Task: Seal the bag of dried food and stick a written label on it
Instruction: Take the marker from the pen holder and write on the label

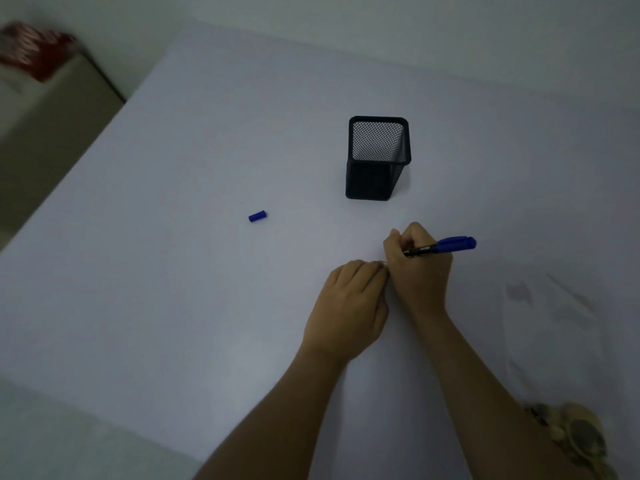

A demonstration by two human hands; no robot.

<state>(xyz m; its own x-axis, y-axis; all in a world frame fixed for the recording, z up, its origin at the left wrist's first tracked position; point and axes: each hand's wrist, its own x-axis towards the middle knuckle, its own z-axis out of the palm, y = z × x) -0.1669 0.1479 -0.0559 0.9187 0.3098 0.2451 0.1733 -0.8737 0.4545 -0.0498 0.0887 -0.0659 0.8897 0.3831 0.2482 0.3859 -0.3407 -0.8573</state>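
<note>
My right hand (417, 271) grips a blue marker (446, 244), its capped back end pointing right and its tip hidden under the fingers. My left hand (349, 306) lies knuckles-up beside it, fingertips curled down onto the table where a sliver of something pale, perhaps the label (383, 263), shows between both hands. The marker's blue cap (257, 216) lies loose on the table to the left. A clear bag (554, 317) lies flat at the right, with dried food (575, 438) in its lower part near the frame's corner.
A black mesh pen holder (378, 157) stands empty behind my hands. The white table (173, 271) ends at left, where a beige cabinet (52, 126) with something red on top stands. The picture is dim.
</note>
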